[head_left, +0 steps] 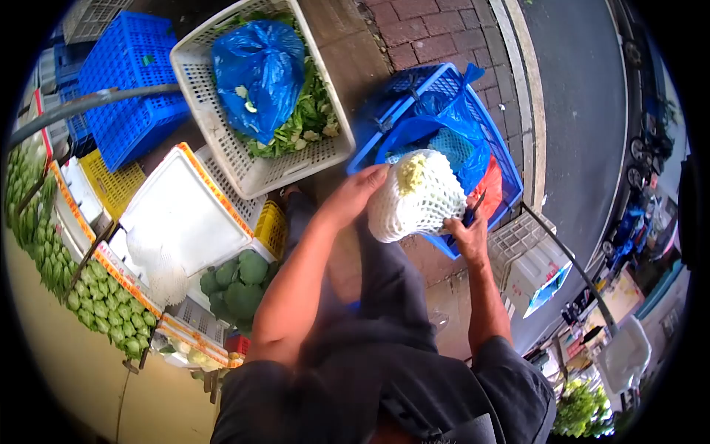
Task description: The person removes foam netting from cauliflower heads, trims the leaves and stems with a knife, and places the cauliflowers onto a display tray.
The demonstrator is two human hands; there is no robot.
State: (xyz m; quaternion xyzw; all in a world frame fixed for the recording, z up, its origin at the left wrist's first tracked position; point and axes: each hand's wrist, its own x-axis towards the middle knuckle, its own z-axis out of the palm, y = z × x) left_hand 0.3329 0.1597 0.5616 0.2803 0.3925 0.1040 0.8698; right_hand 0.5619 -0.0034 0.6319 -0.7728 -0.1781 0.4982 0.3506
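A cauliflower (pixel 412 175) in a white foam net (pixel 425 206) is held up in front of me, its pale yellow part showing through an opening in the net. My left hand (pixel 353 195) grips its left side, fingers partly hidden behind it. At the lower right, my right hand (pixel 469 235) is closed on a small knife (pixel 479 201) with a dark blade and what looks like a blue handle. The right thumb touches the net. Below the cauliflower stands a blue crate (pixel 497 133) with blue plastic bags (pixel 462 122) and a red-orange bag (pixel 488 185).
Left of it, a white crate (pixel 330 137) holds leafy trimmings (pixel 307 126) and a blue bag (pixel 259 78). A white foam box (pixel 185 218), broccoli (pixel 242 285) and green vegetables (pixel 111 311) are on my left. A grey crate (pixel 518 240) stands at right, near the road (pixel 577 89).
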